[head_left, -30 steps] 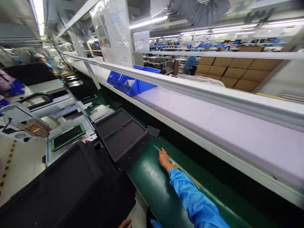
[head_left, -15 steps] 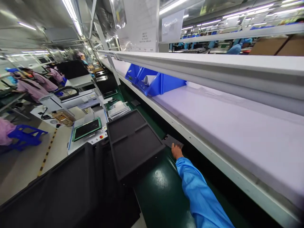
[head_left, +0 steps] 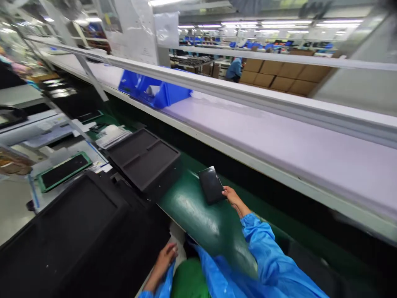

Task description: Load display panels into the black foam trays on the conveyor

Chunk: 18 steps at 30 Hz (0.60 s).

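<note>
My right hand [head_left: 234, 198] grips a thin, glossy black tablet-like panel [head_left: 212, 185] by its right edge, fingers and thumb pinched on it. The panel is tilted above the green work surface [head_left: 198, 221]. Lower down, close to my body, is my left hand [head_left: 166, 254], its fingers loosely bent and partly apart, with nothing visible in it. Beside the left hand stands a large black tray [head_left: 77, 211]. A second black tray [head_left: 144, 155] with shallow divided compartments sits farther up, left of the panel.
A white shelf [head_left: 263, 145] with a raised rail runs along the right, bearing blue bins [head_left: 155, 89]. At left is a machine with a green-framed dark panel [head_left: 63, 170]. White sheets [head_left: 113, 136] lie behind the divided tray. A person in blue [head_left: 234, 69] is far off.
My right hand has lifted the flat panel from beside the shelf and brought it nearer, its glossy face now showing. My left hand has come into view. The view has swung right.
</note>
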Each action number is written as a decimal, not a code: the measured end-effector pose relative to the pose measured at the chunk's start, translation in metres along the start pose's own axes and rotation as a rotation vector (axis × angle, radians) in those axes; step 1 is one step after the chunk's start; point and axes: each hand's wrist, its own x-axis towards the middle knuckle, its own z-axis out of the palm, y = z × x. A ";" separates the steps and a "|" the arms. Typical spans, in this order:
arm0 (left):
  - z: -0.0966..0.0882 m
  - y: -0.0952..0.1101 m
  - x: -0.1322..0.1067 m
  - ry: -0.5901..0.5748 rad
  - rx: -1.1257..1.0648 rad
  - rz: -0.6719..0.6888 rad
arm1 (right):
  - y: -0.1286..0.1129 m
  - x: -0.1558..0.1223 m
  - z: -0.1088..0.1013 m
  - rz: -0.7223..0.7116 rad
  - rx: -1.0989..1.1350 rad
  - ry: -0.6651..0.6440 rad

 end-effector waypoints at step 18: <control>0.181 -0.055 -0.185 -0.645 -0.007 0.059 | 0.114 -0.482 0.092 -0.306 -0.493 0.412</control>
